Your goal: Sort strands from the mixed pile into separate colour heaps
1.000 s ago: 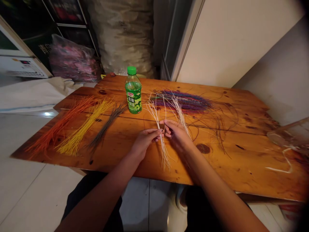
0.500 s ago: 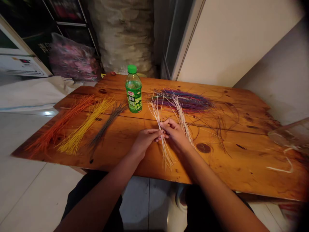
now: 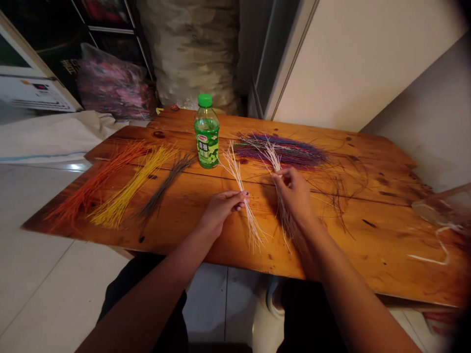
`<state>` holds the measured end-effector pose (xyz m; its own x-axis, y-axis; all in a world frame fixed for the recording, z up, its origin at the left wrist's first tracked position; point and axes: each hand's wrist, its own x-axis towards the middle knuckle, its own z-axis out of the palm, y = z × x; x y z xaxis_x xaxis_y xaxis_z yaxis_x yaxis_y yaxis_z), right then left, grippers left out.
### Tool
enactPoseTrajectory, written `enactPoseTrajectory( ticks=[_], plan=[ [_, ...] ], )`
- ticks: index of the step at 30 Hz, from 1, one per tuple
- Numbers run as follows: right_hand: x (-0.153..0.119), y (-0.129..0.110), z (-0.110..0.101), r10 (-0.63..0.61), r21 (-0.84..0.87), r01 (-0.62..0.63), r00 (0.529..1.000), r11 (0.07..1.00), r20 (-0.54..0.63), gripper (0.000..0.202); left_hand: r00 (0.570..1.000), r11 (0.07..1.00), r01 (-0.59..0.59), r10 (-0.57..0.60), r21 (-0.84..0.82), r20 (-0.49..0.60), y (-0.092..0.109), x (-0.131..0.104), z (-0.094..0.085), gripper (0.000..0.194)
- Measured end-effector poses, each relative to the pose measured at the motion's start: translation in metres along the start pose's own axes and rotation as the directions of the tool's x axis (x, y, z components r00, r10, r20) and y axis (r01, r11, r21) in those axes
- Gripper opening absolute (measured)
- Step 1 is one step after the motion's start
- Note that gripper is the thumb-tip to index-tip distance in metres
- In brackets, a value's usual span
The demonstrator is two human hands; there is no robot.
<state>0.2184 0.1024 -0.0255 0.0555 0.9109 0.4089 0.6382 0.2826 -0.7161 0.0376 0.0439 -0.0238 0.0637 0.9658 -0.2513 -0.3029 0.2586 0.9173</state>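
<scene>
My left hand [image 3: 225,210] is closed, pinching a small bunch of thin white strands [image 3: 252,223] between thumb and fingers above the table. The strands fan out at both ends. To the right, my right hand [image 3: 292,189] has its thumb and index finger pressed together on a second white bundle [image 3: 272,152], which lies on the wood. How many strands the fingertips grip is too fine to tell. Just behind that bundle spreads a heap of purple, blue and dark strands [image 3: 305,151].
On the wooden table [image 3: 206,196], orange strands [image 3: 99,181], yellow strands [image 3: 134,189] and grey strands [image 3: 165,184] lie at the left. A green-capped drink bottle [image 3: 206,135] stands at the middle back. Loose dark strands [image 3: 336,196] and a clear container [image 3: 434,206] are at the right.
My right hand has left the bunch in my left hand and moved right onto the white bundle on the table. My left hand keeps its hold.
</scene>
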Motion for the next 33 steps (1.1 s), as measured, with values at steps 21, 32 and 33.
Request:
enactPoseTrajectory(
  ticks=[21, 32, 33],
  plan=[
    [0.003, 0.012, -0.021, 0.313, -0.443, -0.235, 0.943, 0.865, 0.112, 0.029, 1.000, 1.000, -0.012, 0.012, -0.020, 0.012, 0.002, -0.003, -0.001, 0.021],
    [0.001, 0.008, -0.022, 0.166, -0.416, -0.191, 0.981, 0.889, -0.096, 0.038, 1.000, 1.000, -0.009, 0.009, -0.019, 0.007, 0.002, -0.002, 0.000, 0.019],
    [0.002, 0.009, -0.021, 0.163, -0.394, -0.188, 0.982, 0.900, -0.095, 0.038, 1.000, 1.000, -0.011, 0.011, -0.018, 0.011, 0.002, -0.002, 0.000, 0.019]
  ],
)
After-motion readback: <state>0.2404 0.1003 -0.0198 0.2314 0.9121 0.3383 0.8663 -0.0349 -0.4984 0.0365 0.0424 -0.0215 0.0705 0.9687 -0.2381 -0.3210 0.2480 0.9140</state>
